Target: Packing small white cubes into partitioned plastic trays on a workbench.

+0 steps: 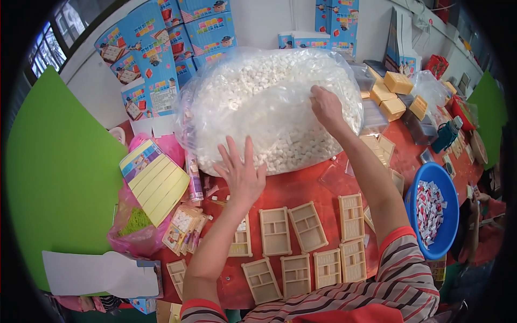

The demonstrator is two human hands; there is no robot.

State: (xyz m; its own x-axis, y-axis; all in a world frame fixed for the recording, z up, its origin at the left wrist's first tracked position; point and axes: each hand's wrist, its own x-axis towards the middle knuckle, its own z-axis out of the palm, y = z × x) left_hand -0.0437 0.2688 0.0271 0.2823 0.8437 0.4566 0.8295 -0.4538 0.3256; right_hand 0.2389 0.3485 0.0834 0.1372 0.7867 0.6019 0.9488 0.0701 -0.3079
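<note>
Left hand [243, 177] splayed at clear bag [258, 110]; right hand [326, 109] clenched on its film; beige trays [276, 232] nearer, blue basin [453, 215] rightward.

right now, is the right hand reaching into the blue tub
No, the right hand is at the clear plastic bag of white pieces, while the blue tub stands apart, to the right of the forearm.

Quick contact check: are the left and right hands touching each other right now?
Apart. The head view shows it plainly: a wide stretch of the clear plastic bag lies between the left hand and the right hand.
</note>
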